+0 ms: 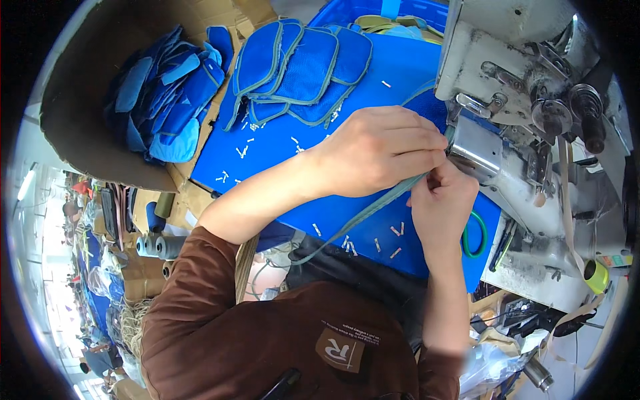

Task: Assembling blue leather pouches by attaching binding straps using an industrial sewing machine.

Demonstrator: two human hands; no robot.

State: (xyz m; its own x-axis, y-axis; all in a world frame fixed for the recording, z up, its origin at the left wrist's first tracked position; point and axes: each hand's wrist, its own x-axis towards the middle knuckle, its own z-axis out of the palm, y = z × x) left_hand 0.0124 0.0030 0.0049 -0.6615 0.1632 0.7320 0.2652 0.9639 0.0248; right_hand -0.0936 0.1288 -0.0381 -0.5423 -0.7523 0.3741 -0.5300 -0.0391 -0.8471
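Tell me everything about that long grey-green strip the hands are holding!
The long grey-green fabric strip looks thin, flat and soft, like binding tape. It runs slanting from the grey metal sewing machine down across the blue tabletop and off its near edge. The left hand and right hand pinch it by the machine.

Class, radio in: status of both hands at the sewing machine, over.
Left hand and right hand pinch grey-green binding tape at sewing machine. Blue fabric under left hand. Nothing blocking.

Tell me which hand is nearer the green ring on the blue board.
Right. The right hand sits just left of the green ring, nearly touching it; the left hand is farther up and left.
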